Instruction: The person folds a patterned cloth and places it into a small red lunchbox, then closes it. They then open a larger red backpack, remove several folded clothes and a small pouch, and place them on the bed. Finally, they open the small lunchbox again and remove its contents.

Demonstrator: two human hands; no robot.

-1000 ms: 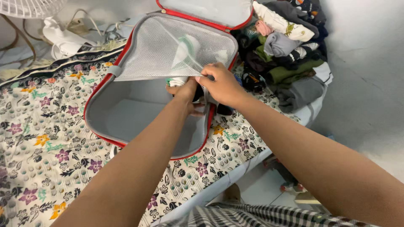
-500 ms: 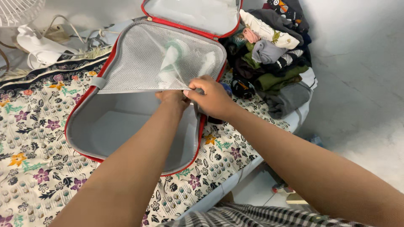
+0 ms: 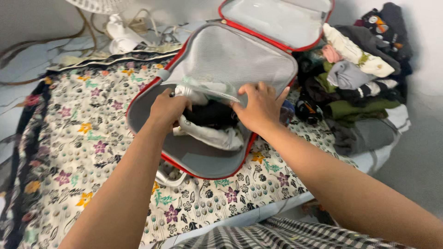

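A: Step? Where are the clothes?
B: Packing. White and black folded clothes (image 3: pixel 210 127) sit inside the grey red-trimmed suitcase (image 3: pixel 194 157); left hand (image 3: pixel 167 109) fingers clamp them, right hand (image 3: pixel 259 108) fingers pinch its mesh divider (image 3: pixel 230 60).
A: Next?
B: Probably press them flat, lower the mesh.

A bed on a pale floor against a plain wall

A mattress (image 3: pixel 258 214) lies low, spread with a cream sheet (image 3: pixel 83 138) printed with purple, orange and green flowers and edged in black. Behind it stands a plain whitish wall (image 3: pixel 41 18). At the top left, part of a white fan (image 3: pixel 99 4) shows, with tangled cables (image 3: pixel 152 25) near its base. A heap of folded clothes (image 3: pixel 357 78) sits on the bed's right corner. The floor (image 3: pixel 420 157) to the right is pale grey, in soft even light
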